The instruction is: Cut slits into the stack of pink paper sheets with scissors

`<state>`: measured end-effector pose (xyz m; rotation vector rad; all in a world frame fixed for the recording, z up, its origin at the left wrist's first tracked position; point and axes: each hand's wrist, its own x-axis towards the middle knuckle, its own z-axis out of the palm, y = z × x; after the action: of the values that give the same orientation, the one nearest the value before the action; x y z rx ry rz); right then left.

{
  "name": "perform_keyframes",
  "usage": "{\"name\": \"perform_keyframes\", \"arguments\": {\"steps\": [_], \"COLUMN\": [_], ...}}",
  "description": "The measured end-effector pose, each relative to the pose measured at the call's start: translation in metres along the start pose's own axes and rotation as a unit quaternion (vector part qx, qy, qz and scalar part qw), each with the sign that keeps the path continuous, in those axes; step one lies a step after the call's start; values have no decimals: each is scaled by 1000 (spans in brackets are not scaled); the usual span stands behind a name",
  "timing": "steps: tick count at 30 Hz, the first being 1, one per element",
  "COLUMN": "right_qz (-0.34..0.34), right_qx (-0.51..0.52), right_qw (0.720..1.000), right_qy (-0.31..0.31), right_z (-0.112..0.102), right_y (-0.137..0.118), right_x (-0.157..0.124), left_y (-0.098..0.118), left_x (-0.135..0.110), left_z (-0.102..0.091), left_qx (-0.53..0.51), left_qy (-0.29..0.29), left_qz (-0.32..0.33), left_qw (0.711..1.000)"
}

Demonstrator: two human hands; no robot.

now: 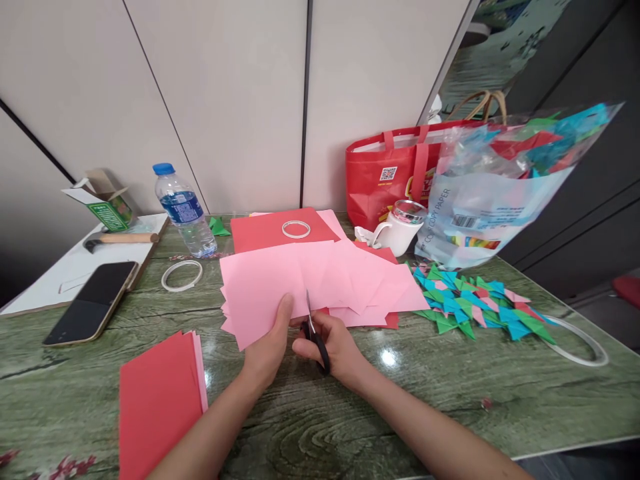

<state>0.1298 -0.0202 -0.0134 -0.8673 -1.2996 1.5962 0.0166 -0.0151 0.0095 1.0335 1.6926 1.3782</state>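
- Your left hand [267,345] pinches the pink paper [265,287], thumb on top, probably steadying it
- Your right hand's [336,343] fingers curl around the black-handled scissors [321,348], one blade over the paper's near edge

Single view, worn on my head: facing forward and down, from above and behind my fingers [285,308]. Range: near; tabletop [280,430] around them, panelled wall [240,100] beyond.

"COPY PAPER" and barcode [465,221] on plastic bag [440,207], QR code [388,174] on red bag [363,183].
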Motion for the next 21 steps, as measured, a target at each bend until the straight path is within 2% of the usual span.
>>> {"name": "perform_keyframes", "arguments": {"steps": [3, 13, 21], "right_qz": [5, 18, 10], "right_qx": [-1, -8, -15], "right_qw": [1000, 1000, 1000], "right_qy": [0, 10, 11], "right_z": [1, 0, 0], "right_y": [0, 5, 5], "right_x": [1, 1, 1], "left_y": [-4, 2, -1], "left_x": [1, 0, 1], "left_z": [0, -1, -1], "left_qx": [-8, -5, -8], "left_qy": [-4, -17, -29], "left_qz": [15, -4, 6], "left_qw": [1000, 1000, 1000]}}
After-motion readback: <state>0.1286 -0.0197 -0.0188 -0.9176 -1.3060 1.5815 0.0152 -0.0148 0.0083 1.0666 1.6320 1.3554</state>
